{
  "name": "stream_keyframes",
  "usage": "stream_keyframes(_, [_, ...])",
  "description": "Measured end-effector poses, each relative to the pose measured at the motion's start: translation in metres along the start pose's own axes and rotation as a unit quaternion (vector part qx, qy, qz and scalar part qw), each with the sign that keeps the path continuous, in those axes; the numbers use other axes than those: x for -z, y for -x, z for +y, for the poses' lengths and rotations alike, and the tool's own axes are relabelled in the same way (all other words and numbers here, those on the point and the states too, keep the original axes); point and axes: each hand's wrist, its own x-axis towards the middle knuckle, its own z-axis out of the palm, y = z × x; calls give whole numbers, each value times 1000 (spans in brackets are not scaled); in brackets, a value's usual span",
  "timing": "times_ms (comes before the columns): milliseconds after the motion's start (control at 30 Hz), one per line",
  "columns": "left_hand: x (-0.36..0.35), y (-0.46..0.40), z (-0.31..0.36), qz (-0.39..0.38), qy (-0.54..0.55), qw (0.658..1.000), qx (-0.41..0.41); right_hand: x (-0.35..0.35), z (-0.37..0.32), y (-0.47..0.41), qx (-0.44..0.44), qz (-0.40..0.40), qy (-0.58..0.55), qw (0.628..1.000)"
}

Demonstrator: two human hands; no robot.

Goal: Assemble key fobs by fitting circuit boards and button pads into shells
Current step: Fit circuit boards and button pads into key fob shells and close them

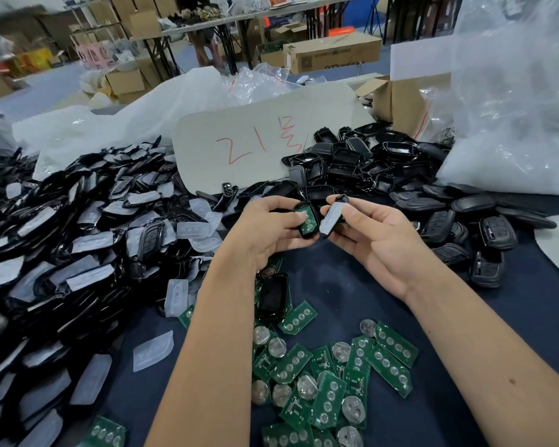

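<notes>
— Head view shows one fob mid-build; the left hand (273, 221) grips a black shell (307, 233) with a green circuit board (305, 217) already seated, thumb pressing on it; the right hand (371, 233) pinches a second shell half carrying a translucent button pad (332, 216), just beside the first.

— So what's left?

— Closing those halves, I'd judge; beyond that, plenty; loose boards (329, 379) lie on the dark cloth near the forearms, pad-fitted shells (78, 253) heap at left, black shells (368, 162) pile up behind the hands.

— Any writing?

— Red marker on the white card (265, 146), roughly "21" plus a character I can't read; box print is too blurred.
</notes>
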Motion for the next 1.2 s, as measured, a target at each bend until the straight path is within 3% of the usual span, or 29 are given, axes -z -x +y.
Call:
stream_keyframes(267, [-1, 1, 1, 13, -8, 1000, -23, -1, 3, -1, 20, 19, 32, 999])
stream_keyframes(567, [-12, 1, 0, 12, -107, 988, -110, 0, 8, -3, 80, 88, 85, 989])
stream_keyframes(933, [-27, 2, -1, -69, -278, 928, -240, 8, 7, -3, 121, 146, 142, 972])
stream_keyframes(1033, [-25, -1, -5, -52, -306, 914, -260, 10, 7, -2, 139, 189, 210, 949])
stream_keyframes(1200, [-20, 2, -9, -87, -218, 952, -199, 14, 2, -2, 145, 157, 307, 927])
